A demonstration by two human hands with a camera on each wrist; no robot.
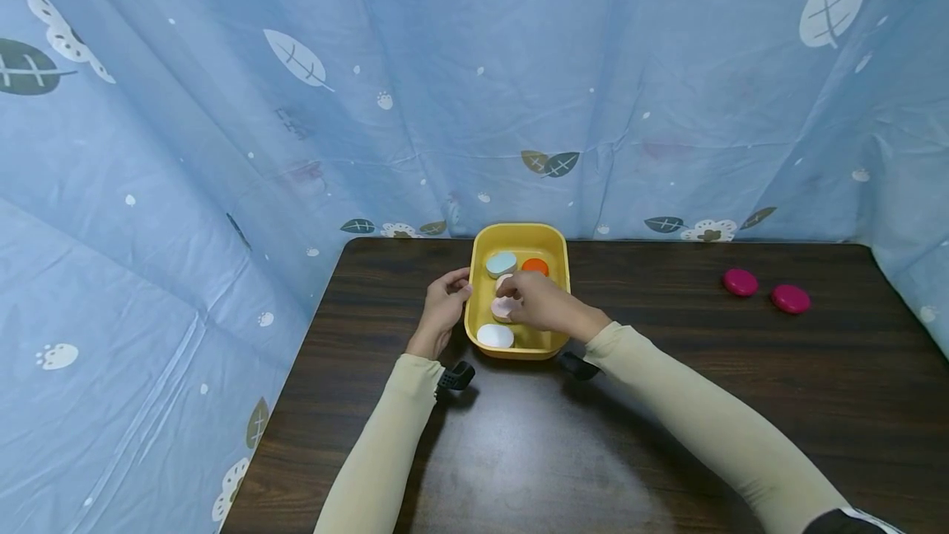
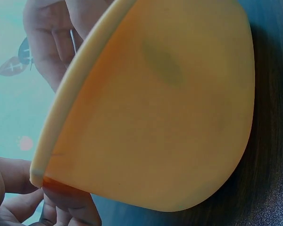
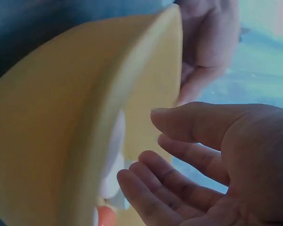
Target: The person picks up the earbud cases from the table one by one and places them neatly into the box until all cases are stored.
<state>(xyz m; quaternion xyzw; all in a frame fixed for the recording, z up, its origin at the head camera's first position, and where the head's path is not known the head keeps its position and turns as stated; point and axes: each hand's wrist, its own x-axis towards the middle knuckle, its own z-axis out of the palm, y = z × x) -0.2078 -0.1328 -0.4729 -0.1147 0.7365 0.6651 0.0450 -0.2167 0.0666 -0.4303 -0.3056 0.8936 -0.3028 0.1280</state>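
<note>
A yellow plastic tub (image 1: 519, 227) stands at the back middle of the table. My left hand (image 1: 443, 311) holds its left side, and in the left wrist view finger and thumb pinch the rim. My right hand (image 1: 544, 303) reaches over the right wall into the tub. Its thumb and fingers stand apart with nothing between them in the right wrist view. Under these fingertips lie pale pink discs (image 1: 502, 309), partly hidden. A pale blue disc (image 1: 502, 264) and an orange disc (image 1: 535, 267) lie toward the tub's far end, a white disc (image 1: 495, 336) near its front.
Two magenta discs (image 1: 740, 282) lie on the dark wooden table (image 1: 667, 336) at the back right. A blue patterned curtain (image 1: 460, 89) hangs behind the table and along its left side.
</note>
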